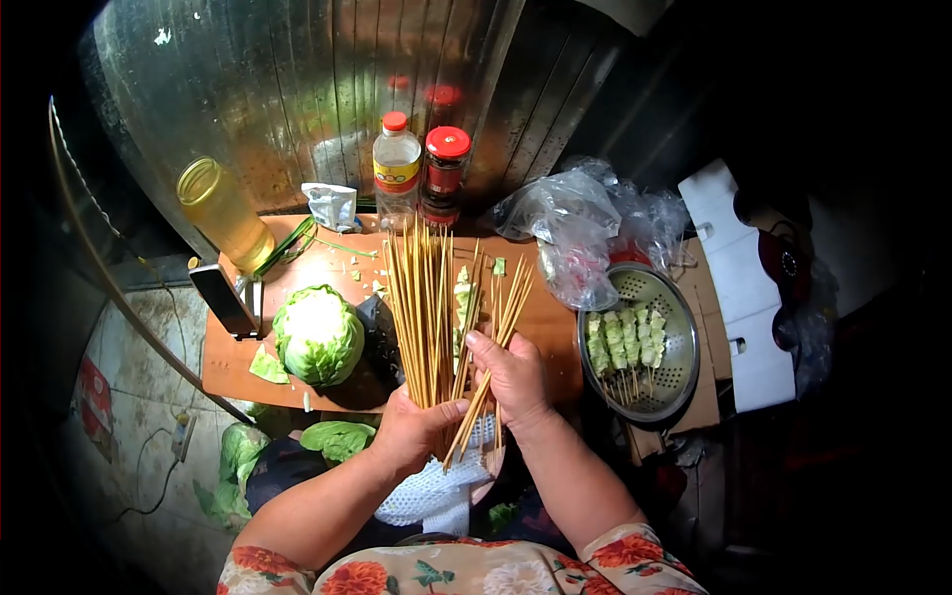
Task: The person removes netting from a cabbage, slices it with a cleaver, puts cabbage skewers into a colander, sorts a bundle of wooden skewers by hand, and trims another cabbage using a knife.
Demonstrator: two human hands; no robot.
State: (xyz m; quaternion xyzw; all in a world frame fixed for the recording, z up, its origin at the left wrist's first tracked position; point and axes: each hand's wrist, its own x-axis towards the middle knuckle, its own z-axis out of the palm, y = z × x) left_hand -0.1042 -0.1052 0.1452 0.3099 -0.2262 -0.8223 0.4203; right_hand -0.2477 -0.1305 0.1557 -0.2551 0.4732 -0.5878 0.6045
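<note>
A large bundle of thin wooden skewers (418, 307) stands upright in my left hand (418, 426), its fingers wrapped round the lower part. Close beside it, my right hand (511, 382) holds a smaller group of skewers that lean to the right, pinched under the thumb. Both hands are above the front edge of the orange-brown table (540, 347). Behind the skewers, pale green pieces (462, 297) are partly hidden. A round green cabbage (318, 335) sits on the table to the left of my hands.
A metal colander (670, 395) at the right holds several skewered green rolls (627, 342). Plastic bags (580, 233) lie behind it. A clear bottle (397, 174), a red-lidded jar (445, 177), a yellowish jar (226, 216) and a phone (224, 298) stand along the table's back and left.
</note>
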